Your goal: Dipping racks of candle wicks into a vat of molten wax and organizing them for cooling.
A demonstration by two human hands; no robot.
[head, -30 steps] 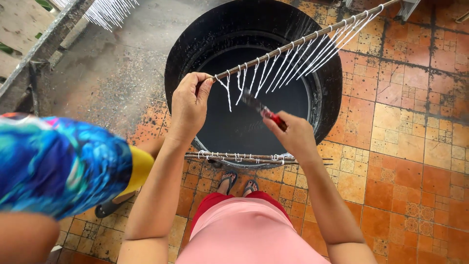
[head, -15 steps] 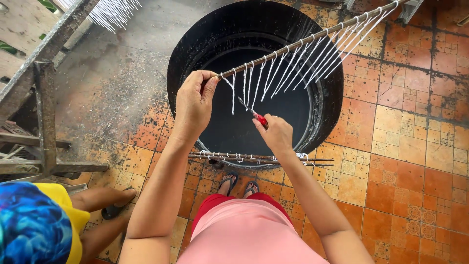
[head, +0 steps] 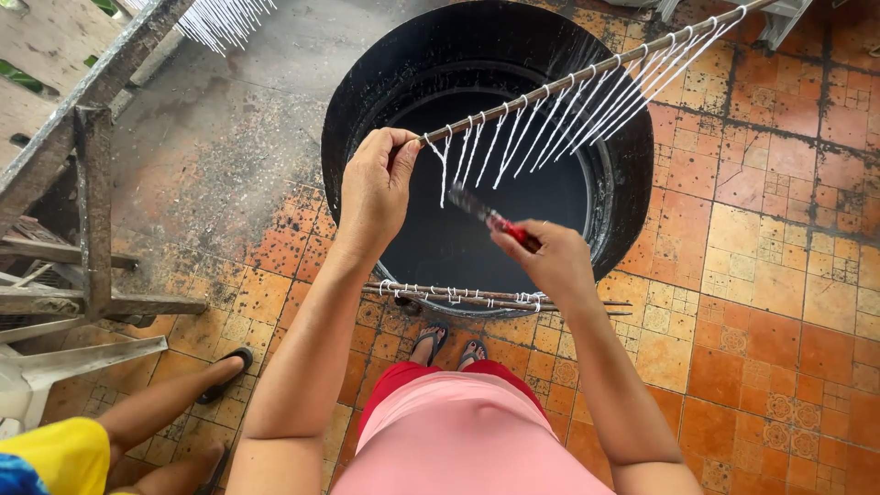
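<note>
Pinched the near end of the string-hung stick [head: 587, 71] in the left hand [head: 376, 188] at eleven o'clock of the black vat [head: 632, 174], swung the red-handled tool [head: 495, 218], gripped in the right hand [head: 550, 261], slightly rightward since half a second ago, suggesting continued work along the white strings [head: 513, 137].

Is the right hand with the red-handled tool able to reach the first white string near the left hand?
Probably yes. The right hand points its red-handled tool just below that white string, and nothing lies between them.
</note>
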